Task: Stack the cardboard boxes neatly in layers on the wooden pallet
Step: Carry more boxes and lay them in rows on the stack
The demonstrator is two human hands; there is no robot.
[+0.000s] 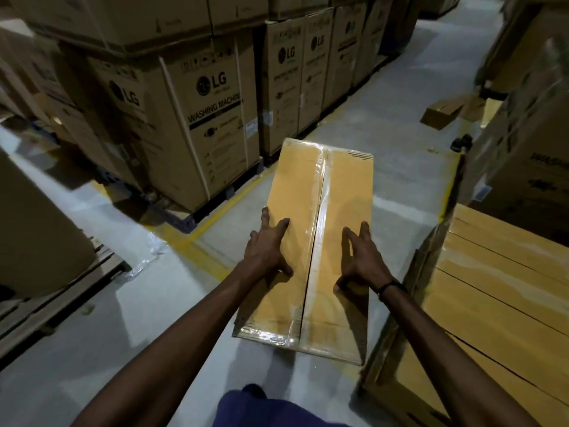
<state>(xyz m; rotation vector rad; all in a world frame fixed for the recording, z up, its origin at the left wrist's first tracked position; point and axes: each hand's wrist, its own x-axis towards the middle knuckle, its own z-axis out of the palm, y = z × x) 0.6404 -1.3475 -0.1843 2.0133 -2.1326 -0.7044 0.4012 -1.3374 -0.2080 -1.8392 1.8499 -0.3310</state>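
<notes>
So from my remote seat: bottom centre there's a bit of blue clothing (261,408), then both bare arms reaching forward. Left hand (267,245) and right hand (363,257) lie flat on top of a long tan cardboard box sealed with clear tape (311,241), fingers spread and straight, the left ones reaching over its left edge. The box sits mid-frame above the grey concrete floor (123,318); can't tell what's carrying it. Just right of it, lower right, is a stack of matching tan cardboard boxes (492,288). A wooden pallet (46,309) shows at the left edge. Further back, upper left to centre, big brown washing-machine cartons (212,118) stand in rows.
</notes>
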